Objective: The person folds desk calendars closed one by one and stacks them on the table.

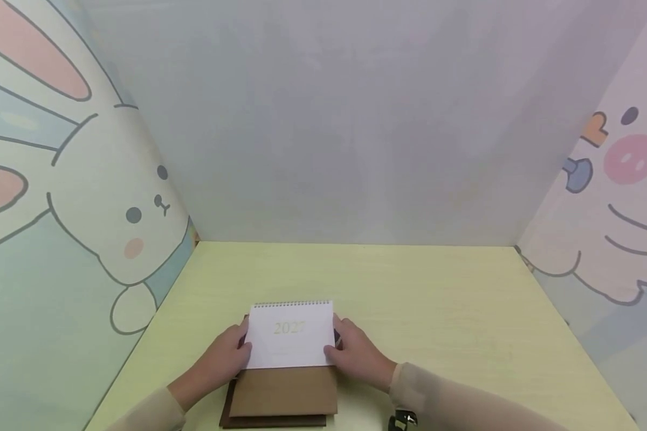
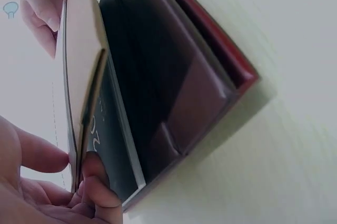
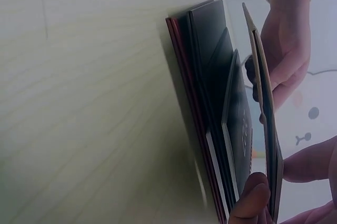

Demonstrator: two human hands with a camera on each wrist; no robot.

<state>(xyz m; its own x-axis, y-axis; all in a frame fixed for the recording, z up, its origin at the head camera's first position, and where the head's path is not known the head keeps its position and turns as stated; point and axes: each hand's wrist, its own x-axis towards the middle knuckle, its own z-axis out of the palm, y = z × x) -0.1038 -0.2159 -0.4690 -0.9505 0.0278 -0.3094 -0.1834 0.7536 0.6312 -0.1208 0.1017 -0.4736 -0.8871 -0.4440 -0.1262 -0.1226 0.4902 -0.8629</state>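
A spiral-bound desk calendar (image 1: 290, 340) with a white page reading 2027 is raised and tilted between both hands. Its brown cardboard base (image 1: 283, 392) extends below the page. My left hand (image 1: 222, 354) grips the left edge, thumb at the front and fingers behind. On the opposite edge, my right hand (image 1: 360, 354) pinches in the same way. Behind the calendar, a dark folder-like cover (image 2: 202, 95) lies on the table, with a dark booklet (image 3: 239, 121) bearing pale lettering on top. A red cover (image 2: 234, 58) is lowest in this stack.
The pale yellow-green tabletop (image 1: 437, 311) runs back to a grey wall (image 1: 345, 131). Side panels carry a cartoon rabbit (image 1: 108, 197) at left and a cartoon pig (image 1: 620, 197) at right. A small black device (image 1: 402, 420) is by my right sleeve.
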